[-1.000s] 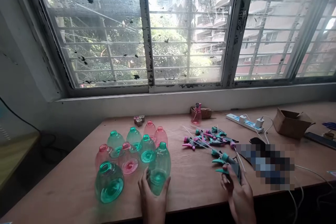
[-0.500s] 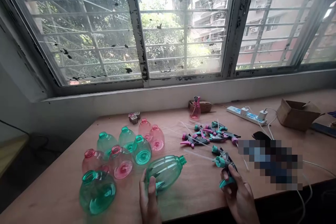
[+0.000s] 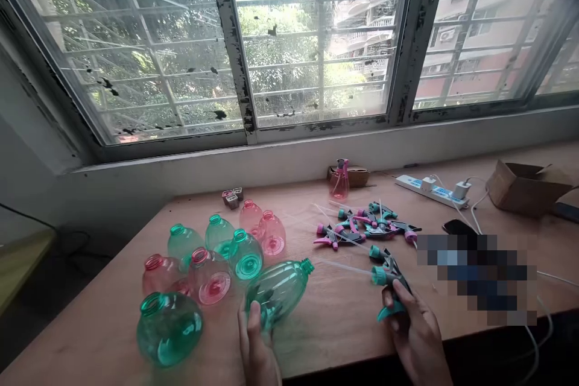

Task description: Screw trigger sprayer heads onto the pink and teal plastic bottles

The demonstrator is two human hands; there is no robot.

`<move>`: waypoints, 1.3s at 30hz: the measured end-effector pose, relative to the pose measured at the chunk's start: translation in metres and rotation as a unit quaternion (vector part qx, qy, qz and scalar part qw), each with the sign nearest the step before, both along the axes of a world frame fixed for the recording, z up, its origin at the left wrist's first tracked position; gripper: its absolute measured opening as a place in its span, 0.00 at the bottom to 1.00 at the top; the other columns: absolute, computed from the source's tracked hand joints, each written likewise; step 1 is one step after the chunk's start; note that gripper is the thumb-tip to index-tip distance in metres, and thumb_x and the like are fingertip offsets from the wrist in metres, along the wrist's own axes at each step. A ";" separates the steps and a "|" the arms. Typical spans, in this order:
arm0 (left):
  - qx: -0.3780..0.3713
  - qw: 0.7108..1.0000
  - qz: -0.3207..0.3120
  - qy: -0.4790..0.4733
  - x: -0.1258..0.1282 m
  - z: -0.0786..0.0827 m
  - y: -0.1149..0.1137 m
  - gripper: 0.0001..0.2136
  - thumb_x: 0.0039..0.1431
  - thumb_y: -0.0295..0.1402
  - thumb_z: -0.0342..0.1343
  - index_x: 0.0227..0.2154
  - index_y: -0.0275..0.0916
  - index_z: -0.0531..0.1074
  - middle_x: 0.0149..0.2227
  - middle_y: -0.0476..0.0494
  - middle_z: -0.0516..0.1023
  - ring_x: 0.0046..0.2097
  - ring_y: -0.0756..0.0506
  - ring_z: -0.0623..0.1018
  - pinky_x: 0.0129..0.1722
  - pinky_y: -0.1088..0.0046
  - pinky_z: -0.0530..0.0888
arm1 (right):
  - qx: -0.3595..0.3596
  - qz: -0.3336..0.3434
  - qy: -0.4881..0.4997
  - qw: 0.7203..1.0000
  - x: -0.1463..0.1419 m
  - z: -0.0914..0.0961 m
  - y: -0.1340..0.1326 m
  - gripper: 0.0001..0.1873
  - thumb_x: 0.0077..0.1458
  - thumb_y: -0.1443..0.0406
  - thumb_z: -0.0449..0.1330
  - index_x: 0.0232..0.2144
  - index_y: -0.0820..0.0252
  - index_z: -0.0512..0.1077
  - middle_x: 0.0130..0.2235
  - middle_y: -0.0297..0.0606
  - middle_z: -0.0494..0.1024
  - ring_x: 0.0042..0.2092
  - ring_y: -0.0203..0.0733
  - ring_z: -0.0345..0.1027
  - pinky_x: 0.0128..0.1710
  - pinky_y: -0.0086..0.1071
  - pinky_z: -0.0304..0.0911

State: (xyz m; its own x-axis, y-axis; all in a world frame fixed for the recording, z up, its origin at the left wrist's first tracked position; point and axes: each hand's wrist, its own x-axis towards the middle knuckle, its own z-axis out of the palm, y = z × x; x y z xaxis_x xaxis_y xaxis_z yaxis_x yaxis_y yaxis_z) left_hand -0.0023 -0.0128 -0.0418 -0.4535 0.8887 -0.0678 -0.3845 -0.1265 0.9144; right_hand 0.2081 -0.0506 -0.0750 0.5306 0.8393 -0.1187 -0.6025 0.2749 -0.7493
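My left hand is closed round the base of a clear green bottle, which is tilted with its threaded neck up and to the right. In my right hand is a black and teal spray nozzle; its thin clear tube points left, toward the bottle's neck but apart from it. Another teal spray nozzle lies just behind that one. To the left of my left hand stand several open green and pink bottles, the nearest a green bottle.
Several pink and teal spray nozzles lie in a pile. Behind them stands a pink spray bottle. A power strip, a cardboard box and a dark phone-like object are at right. Small dark blocks sit near the window wall.
The green bottle in my left hand has shifted slightly left and tilts up more. My right hand still holds the spray nozzle, nearly in the same place. The camera view has shifted a little.
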 end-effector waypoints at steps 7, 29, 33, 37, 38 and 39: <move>-0.013 0.997 -0.051 0.053 -0.001 -0.003 -0.003 0.26 0.61 0.49 0.52 0.59 0.43 0.66 0.58 0.42 0.74 0.63 0.37 0.69 0.63 0.57 0.65 | -0.014 0.064 -0.040 0.997 0.001 0.002 -0.001 0.12 0.53 0.54 0.69 0.34 0.55 0.76 0.23 0.27 0.69 0.21 0.30 0.52 0.15 0.18 0.53; 0.014 0.981 -0.177 0.083 0.006 -0.014 0.003 0.42 0.41 0.47 0.70 0.61 0.43 0.64 0.60 0.39 0.73 0.64 0.33 0.68 0.64 0.59 0.64 | 0.003 0.155 -0.195 0.968 -0.033 0.012 0.016 0.26 0.48 0.50 0.69 0.45 0.58 0.76 0.26 0.37 0.81 0.27 0.46 0.73 0.30 0.38 0.69; 0.049 0.978 -0.158 0.130 0.007 -0.020 0.005 0.39 0.44 0.42 0.69 0.61 0.44 0.64 0.63 0.40 0.70 0.67 0.35 0.64 0.67 0.57 0.58 | -0.024 0.122 -0.201 0.972 -0.029 0.011 0.018 0.23 0.45 0.53 0.72 0.42 0.56 0.78 0.33 0.36 0.82 0.32 0.46 0.74 0.35 0.38 0.70; 0.070 0.970 -0.138 0.189 0.005 -0.021 0.004 0.42 0.45 0.41 0.70 0.63 0.45 0.59 0.65 0.39 0.66 0.67 0.34 0.62 0.68 0.54 0.54 | -0.011 0.152 -0.241 0.959 -0.032 0.015 0.015 0.21 0.48 0.52 0.70 0.42 0.55 0.78 0.37 0.38 0.83 0.40 0.51 0.76 0.42 0.37 0.69; 0.072 0.969 -0.141 0.188 0.004 -0.021 0.004 0.44 0.44 0.40 0.70 0.65 0.45 0.57 0.66 0.38 0.64 0.67 0.33 0.62 0.68 0.53 0.54 | -0.010 0.155 -0.251 0.955 -0.033 0.016 0.015 0.20 0.49 0.52 0.69 0.41 0.55 0.78 0.37 0.38 0.83 0.41 0.51 0.77 0.43 0.37 0.68; 0.072 0.970 -0.146 0.182 0.004 -0.020 0.004 0.46 0.44 0.40 0.70 0.65 0.44 0.54 0.67 0.36 0.63 0.67 0.33 0.62 0.68 0.52 0.55 | -0.012 0.154 -0.259 0.953 -0.035 0.018 0.014 0.20 0.49 0.51 0.69 0.40 0.55 0.78 0.37 0.38 0.83 0.41 0.52 0.76 0.42 0.38 0.68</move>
